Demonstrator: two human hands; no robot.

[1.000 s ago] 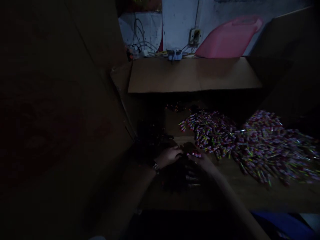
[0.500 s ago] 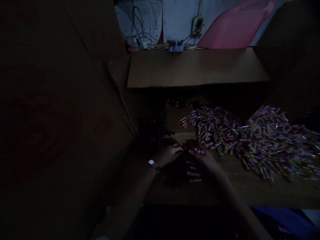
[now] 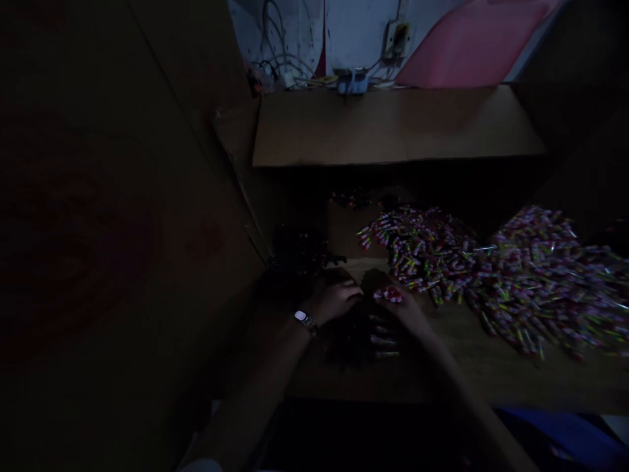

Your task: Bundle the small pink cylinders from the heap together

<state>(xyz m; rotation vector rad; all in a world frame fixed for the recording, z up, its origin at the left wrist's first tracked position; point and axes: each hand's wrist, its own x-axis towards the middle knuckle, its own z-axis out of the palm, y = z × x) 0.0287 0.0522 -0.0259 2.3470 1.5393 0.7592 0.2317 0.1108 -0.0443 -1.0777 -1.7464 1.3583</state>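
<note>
The scene is very dark. My left hand (image 3: 338, 300), with a watch (image 3: 301, 316) on its wrist, has its fingers bent together over the table beside some dark pieces (image 3: 297, 252); anything in its fingertips is too dark to make out. My right hand (image 3: 403, 305) is closed around a few small red and white pieces (image 3: 388, 294). Between the forearms, several slim pieces (image 3: 384, 341) lie in a column, close to a dark heap (image 3: 348, 337). A large pile of small pink, white and yellow pieces (image 3: 427, 249) spreads to the right of my right hand.
A cardboard flap (image 3: 393, 128) stands across the back of the table (image 3: 491, 373). Behind it are a blue clip-like object (image 3: 352, 81), cables, a wall socket (image 3: 397, 39) and a pink plastic object (image 3: 472, 49). Tall cardboard (image 3: 98, 196) rises at left; something blue (image 3: 555, 432) lies lower right.
The view has shifted slightly. My right hand has turned a little, showing more of the red and white pieces in it. My left hand stays nearly in place.
</note>
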